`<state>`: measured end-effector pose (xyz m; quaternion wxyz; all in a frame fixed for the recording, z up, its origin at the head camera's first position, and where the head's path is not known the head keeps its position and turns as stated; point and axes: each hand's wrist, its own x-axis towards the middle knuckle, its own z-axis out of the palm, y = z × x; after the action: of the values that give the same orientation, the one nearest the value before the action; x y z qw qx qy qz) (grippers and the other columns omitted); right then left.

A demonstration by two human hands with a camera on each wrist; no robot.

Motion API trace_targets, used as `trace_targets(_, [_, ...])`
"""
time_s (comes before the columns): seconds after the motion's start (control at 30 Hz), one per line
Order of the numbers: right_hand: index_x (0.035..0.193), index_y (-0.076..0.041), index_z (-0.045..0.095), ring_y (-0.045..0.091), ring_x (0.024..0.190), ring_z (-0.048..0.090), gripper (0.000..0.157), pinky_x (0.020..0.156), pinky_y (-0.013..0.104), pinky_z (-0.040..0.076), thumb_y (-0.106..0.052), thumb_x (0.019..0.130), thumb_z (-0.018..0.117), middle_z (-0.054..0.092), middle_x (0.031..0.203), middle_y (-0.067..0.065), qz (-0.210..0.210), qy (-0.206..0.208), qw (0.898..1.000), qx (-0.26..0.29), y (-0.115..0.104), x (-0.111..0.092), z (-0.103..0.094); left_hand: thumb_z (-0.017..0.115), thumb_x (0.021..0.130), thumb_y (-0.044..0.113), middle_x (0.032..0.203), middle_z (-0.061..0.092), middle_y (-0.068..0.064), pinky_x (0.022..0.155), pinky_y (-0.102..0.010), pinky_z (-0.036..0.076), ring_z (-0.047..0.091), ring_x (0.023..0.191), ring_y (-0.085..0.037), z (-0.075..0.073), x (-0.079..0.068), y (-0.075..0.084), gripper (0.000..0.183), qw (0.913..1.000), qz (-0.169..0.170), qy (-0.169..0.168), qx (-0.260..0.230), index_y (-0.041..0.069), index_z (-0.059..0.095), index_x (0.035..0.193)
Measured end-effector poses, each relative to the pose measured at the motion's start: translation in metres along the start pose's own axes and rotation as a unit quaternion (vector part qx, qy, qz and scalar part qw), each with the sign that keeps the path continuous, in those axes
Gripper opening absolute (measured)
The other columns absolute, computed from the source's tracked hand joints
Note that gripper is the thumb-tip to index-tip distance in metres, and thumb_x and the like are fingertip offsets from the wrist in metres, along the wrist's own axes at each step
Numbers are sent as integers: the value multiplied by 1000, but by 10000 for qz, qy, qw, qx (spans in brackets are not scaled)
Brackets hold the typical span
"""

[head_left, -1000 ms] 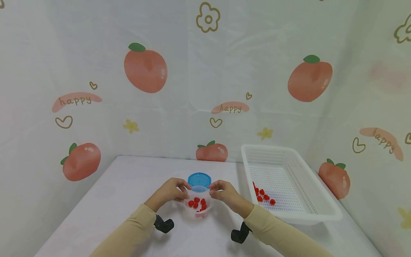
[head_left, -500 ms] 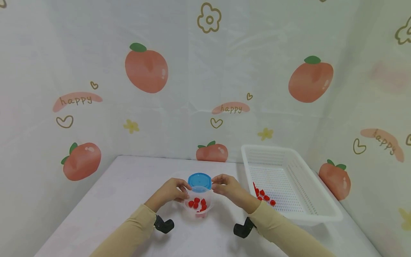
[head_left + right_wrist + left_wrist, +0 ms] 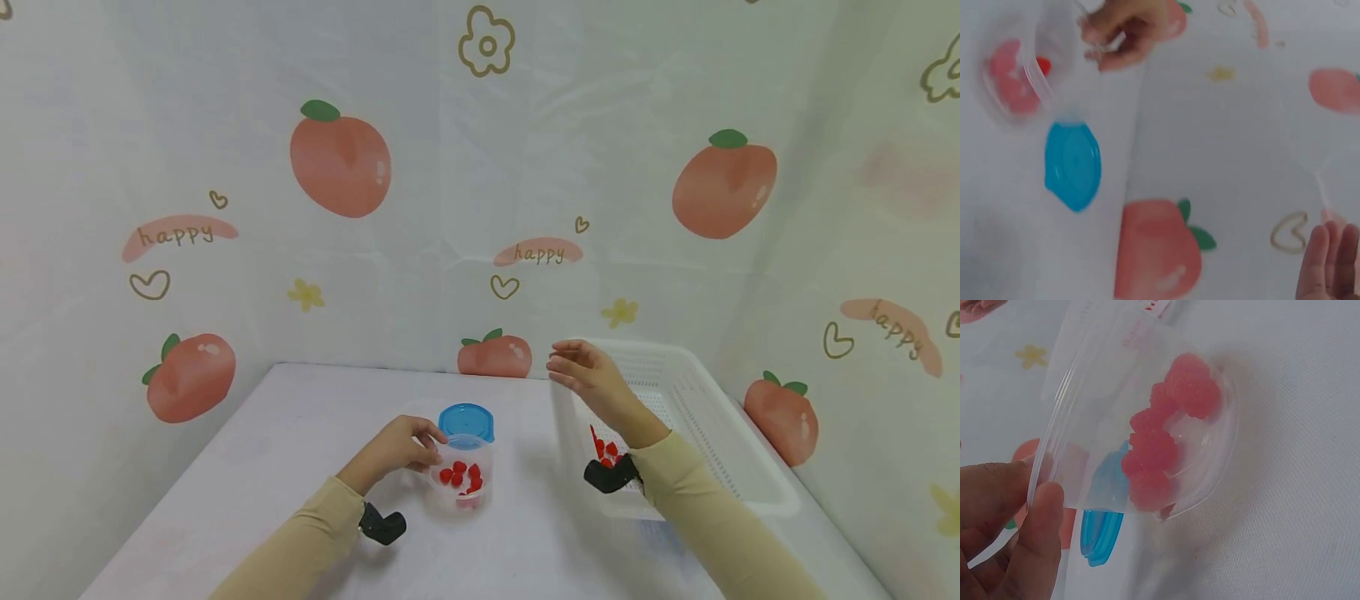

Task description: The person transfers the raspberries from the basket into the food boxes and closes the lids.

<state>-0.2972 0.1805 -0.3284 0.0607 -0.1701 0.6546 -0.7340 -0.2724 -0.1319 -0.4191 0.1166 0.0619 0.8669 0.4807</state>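
Observation:
My left hand (image 3: pixel 397 447) pinches the rim of a clear plastic tub (image 3: pixel 1094 394) between thumb and fingers. Several red raspberries (image 3: pixel 1154 450) lie in the bottom of that tub, which stands on the table. Just behind it lies a blue lid (image 3: pixel 467 421), flat and apart from my fingers. My right hand (image 3: pixel 592 379) is raised above the left side of a white basket, its fingers extended with nothing held. In the right wrist view the fingers (image 3: pixel 1341 259) of this hand show straight at the lower right corner.
The white perforated basket (image 3: pixel 723 425) stands at the right of the table (image 3: pixel 315 417). Several red raspberries (image 3: pixel 611 450) lie at its left side, partly hidden by my right wrist and its black camera (image 3: pixel 611 475). A printed curtain (image 3: pixel 420 292) hangs behind the table.
My right hand has left the tub's right side and moved up and right to above the basket. The left hand, tub and lid have stayed in place.

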Motion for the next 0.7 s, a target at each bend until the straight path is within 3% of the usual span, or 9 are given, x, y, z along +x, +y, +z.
trace_targets(0.17, [113,-10,51,8,96,62,16,90,21,53,-3,98,51,56,104,-1,-475,380,9979,230,-1,4,-32,75,80,4,83,60,-7,67,-29,59,62,66,-15,1,0,0,25,10000,-3,33,-7,2,69,104])
trace_targets(0.37, [114,-7,51,8,94,62,16,88,20,53,-2,99,49,57,101,-2,-527,756,9952,316,15,6,-70,75,80,4,83,60,-7,66,-29,59,62,65,-15,0,0,0,25,10000,-24,12,-25,1,69,104])
trace_targets(0.53, [118,3,46,6,90,62,19,85,19,54,-2,99,49,57,96,-3,-214,866,9959,-139,36,4,-96,76,80,4,83,60,-7,67,-29,59,62,65,-15,-1,0,0,26,10000,-16,0,-22,1,69,105])
trace_targets(0.7, [124,10,42,1,89,59,31,87,19,53,-8,100,49,55,100,-8,603,674,9910,-987,51,1,-117,76,80,5,83,60,-7,67,-29,59,61,66,-15,0,0,1,25,10000,-39,7,-15,2,69,105])
